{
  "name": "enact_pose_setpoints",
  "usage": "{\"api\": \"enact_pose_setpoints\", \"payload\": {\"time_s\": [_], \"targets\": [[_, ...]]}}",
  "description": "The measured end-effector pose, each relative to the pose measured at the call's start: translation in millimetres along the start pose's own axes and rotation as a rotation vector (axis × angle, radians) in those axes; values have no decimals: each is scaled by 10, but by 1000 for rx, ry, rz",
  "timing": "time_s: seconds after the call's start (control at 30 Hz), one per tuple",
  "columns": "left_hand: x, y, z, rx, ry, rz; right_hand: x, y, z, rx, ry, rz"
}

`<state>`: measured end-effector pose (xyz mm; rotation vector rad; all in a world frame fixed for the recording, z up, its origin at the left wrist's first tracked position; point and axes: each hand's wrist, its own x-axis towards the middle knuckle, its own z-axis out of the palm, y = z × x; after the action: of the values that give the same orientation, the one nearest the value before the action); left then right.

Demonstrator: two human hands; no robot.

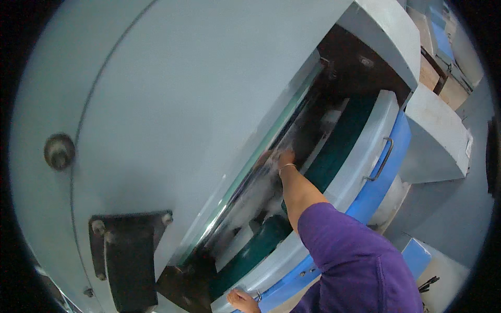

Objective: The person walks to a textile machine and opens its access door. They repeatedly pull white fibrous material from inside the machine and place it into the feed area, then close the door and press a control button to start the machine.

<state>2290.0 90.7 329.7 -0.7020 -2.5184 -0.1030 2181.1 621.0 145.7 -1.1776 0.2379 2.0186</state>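
Basically one big grey machine (182, 104), long slot (355, 65) open. Pale rim (357, 164) along slot's lower-right edge, blue panel (365, 201) outside it, dark green strip (344, 141) inside. Whitish material (245, 189) mid-slot, blurred. Right hand (285, 157) beside it, left hand (241, 300) at rim's lower end. Can't tell either grip.

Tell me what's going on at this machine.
A person in a purple sleeve has one arm stretched into the long opening of a pale machine. The bare right hand is inside, near whitish, hazy material and a green curved band; blur hides whether it grips anything. The left hand, also bare, is at the pale front edge, near the picture's lower edge.
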Motion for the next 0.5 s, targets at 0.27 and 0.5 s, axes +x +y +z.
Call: {"api": "enact_pose_setpoints", "payload": {"time_s": [0.27,0.5], "targets": [[36,42,-71,-179,-191,-179,-738,745,-397,-2413,-677,-578],[16,21,-37,-196,-136,-92,-1138,1155,-633,-1591,-642,-936]]}}
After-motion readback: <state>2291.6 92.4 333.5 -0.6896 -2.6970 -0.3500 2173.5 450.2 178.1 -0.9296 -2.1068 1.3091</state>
